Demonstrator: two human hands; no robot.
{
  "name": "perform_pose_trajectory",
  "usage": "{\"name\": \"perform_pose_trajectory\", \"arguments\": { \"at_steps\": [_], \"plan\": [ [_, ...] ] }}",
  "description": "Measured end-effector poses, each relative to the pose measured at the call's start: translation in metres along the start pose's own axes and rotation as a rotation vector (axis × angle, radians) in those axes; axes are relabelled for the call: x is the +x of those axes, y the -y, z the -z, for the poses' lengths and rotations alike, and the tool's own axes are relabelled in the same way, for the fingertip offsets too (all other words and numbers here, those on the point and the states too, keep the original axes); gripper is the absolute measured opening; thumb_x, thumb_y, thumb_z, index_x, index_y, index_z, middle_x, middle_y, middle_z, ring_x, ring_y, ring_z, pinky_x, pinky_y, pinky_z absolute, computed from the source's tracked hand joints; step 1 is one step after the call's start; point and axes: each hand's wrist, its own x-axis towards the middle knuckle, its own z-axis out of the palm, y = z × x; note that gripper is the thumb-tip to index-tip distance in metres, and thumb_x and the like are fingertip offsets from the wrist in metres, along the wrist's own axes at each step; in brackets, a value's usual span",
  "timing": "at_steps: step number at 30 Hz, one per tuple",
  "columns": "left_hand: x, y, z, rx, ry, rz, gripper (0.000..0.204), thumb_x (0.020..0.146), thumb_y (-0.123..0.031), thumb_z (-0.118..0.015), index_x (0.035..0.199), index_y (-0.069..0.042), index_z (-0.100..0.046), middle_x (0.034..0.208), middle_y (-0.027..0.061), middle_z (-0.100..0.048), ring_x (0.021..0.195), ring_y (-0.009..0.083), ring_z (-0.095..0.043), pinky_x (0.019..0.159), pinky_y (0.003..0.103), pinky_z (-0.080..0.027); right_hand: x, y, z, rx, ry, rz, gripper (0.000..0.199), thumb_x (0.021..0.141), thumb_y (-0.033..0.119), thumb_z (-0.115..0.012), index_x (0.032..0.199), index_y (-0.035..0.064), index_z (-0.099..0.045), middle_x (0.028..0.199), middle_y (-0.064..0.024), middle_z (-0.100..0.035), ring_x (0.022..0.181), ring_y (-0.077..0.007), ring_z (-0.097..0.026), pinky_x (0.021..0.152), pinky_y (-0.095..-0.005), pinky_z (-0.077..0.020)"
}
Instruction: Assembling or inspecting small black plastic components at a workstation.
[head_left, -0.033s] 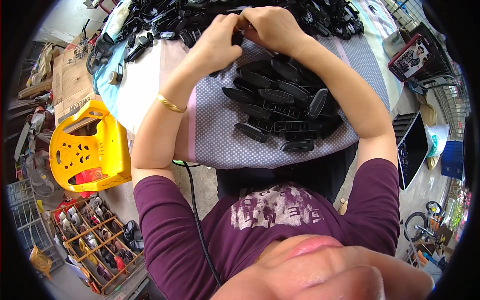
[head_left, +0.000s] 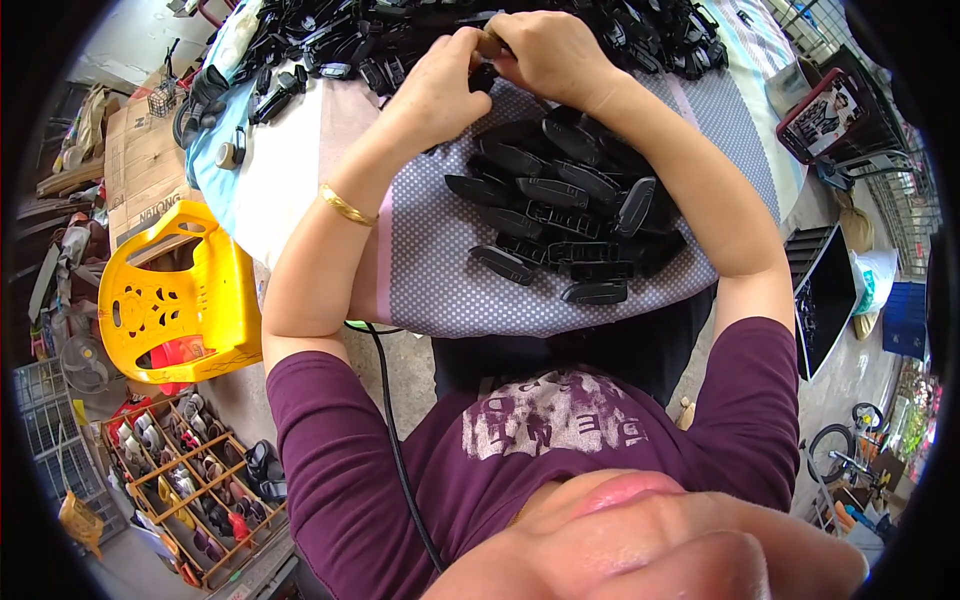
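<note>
Head view: both hands [head_left: 500, 70] pinch 1 black plastic part [head_left: 484, 76] over the wooden shoe rack [head_left: 190, 480].

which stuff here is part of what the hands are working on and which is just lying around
In the job: small black plastic part pinched by left hand and right hand; stacked black parts; heaped black parts.
Lying about: yellow plastic chair; shoe rack; black cable.
</note>
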Motion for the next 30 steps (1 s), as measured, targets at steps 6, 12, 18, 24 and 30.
{"name": "perform_pose_trajectory", "arguments": {
  "at_steps": [6, 12, 18, 24, 30],
  "plan": [
    [0.010, 0.012, 0.005, -0.667, -0.157, 0.168, 0.047, 0.091, -0.004, -0.074, 0.136, 0.000, -0.062, 0.115, 0.0062, -0.071, 0.102, 0.0128, -0.068, 0.094, 0.026, -0.055, -0.007, -0.016, 0.015, 0.598, -0.365, -0.209, 0.022, 0.092, 0.016, -0.061, 0.103, 0.0019, -0.074, 0.075, -0.0139, -0.070, 0.063, -0.0241, -0.068, 0.060, -0.0378, -0.0545],
    [0.015, 0.024, -0.007, -1.294, -0.173, 0.284, 0.040, 0.097, 0.005, -0.063, 0.136, -0.003, -0.061, 0.112, 0.0065, -0.072, 0.095, 0.0121, -0.069, 0.081, 0.024, -0.057, -0.010, 0.001, 0.034, 1.680, -0.066, -0.895, 0.026, 0.104, 0.021, -0.054, 0.108, 0.0015, -0.071, 0.078, -0.0036, -0.065, 0.063, -0.0120, -0.060, 0.056, -0.0294, -0.0513],
    [0.015, 0.029, -0.005, -1.118, -0.266, 0.064, 0.041, 0.095, 0.010, -0.061, 0.133, -0.004, -0.064, 0.114, 0.0042, -0.072, 0.100, 0.0116, -0.068, 0.088, 0.024, -0.055, -0.015, -0.007, 0.020, 2.032, 0.098, -0.883, 0.024, 0.108, 0.024, -0.049, 0.106, 0.0059, -0.065, 0.082, -0.0027, -0.064, 0.069, -0.0145, -0.057, 0.066, -0.0313, -0.0511],
    [0.013, 0.011, -0.003, -1.141, -0.313, 0.075, 0.043, 0.096, 0.011, -0.060, 0.137, -0.001, -0.063, 0.121, 0.0058, -0.072, 0.099, 0.0108, -0.068, 0.087, 0.024, -0.055, -0.020, -0.012, 0.020, 2.037, 0.131, -0.445, 0.024, 0.104, 0.025, -0.058, 0.107, 0.0045, -0.069, 0.086, -0.0047, -0.067, 0.072, -0.0161, -0.063, 0.072, -0.0338, -0.0570],
    [0.012, 0.009, -0.005, -1.120, -0.369, 0.069, 0.039, 0.098, 0.009, -0.060, 0.136, 0.001, -0.063, 0.124, 0.0078, -0.071, 0.103, 0.0114, -0.067, 0.090, 0.023, -0.054, -0.020, 0.022, 0.041, 1.622, -0.060, -0.698, 0.033, 0.107, 0.029, -0.059, 0.117, -0.0009, -0.067, 0.087, -0.0016, -0.063, 0.074, -0.0059, -0.062, 0.083, -0.0342, -0.0636]
  ]
}}
